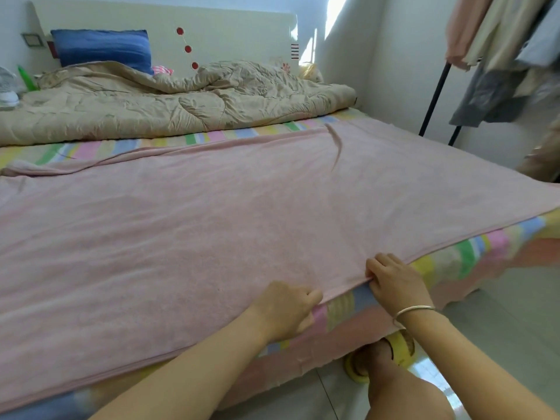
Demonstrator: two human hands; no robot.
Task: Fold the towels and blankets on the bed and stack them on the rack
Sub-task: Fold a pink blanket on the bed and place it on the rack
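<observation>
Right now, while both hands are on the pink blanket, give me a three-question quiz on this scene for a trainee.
1. True or false: the beige quilt lies on top of the pink blanket.
2. Where do the left hand and right hand grip the pink blanket? A) far edge B) near edge C) middle
3. Fill in: the bracelet sits on the ___ wrist.
Key: 1 false, the striped sheet shows between them; 2 B; 3 right.
</observation>
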